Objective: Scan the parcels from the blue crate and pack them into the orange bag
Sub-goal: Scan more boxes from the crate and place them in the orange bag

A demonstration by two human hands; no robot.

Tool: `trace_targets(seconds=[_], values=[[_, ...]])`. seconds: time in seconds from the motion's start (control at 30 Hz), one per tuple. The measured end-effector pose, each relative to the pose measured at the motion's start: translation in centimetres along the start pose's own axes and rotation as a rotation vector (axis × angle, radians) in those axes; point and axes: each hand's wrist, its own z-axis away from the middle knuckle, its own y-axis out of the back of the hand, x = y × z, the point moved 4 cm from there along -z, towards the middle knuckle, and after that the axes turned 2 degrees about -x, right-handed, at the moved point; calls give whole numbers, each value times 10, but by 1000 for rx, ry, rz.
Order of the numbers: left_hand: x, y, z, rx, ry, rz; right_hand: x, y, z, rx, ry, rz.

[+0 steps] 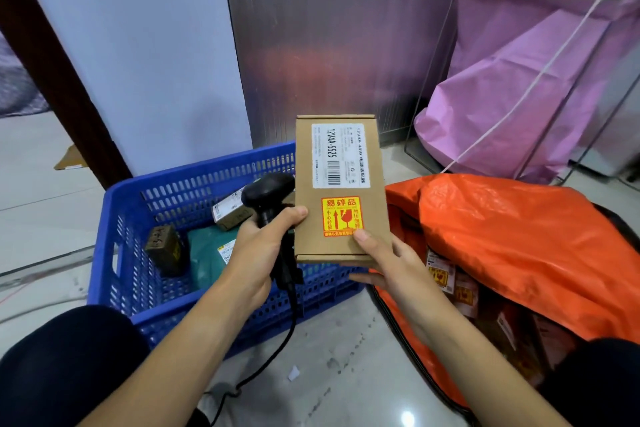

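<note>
My right hand [382, 262] holds a flat brown cardboard parcel [341, 215] by its near edge, thumb on top by the yellow and red fragile sticker, label side up. My left hand [261, 246] grips a black barcode scanner [268, 196] just left of the parcel, its thumb touching the box's left edge. The blue crate [121, 243] below and to the left holds a dark small box, a green mailer and a brown labelled box. The orange bag [502, 239] lies open on the right with several labelled parcels inside.
A pink bag [526, 87] hangs in a wire frame at the back right. A metal panel and a white wall stand behind the crate. The scanner's black cable [277, 354] runs down across the tiled floor between my knees.
</note>
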Motion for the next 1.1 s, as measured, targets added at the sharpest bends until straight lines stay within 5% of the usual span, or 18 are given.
trace_targets(seconds=[0.43,0.7,0.93,1.1], values=[[16,12,-2,27,51,146,-17,25,8,-316,-20,132],[11,20,-6,116,43,40,-18,37,-3,-91,5,-12],[17,19,-9,23,79,229,-21,64,-10,102,38,-43],[31,25,-9,29,5,153,-18,75,-12,173,6,-4]])
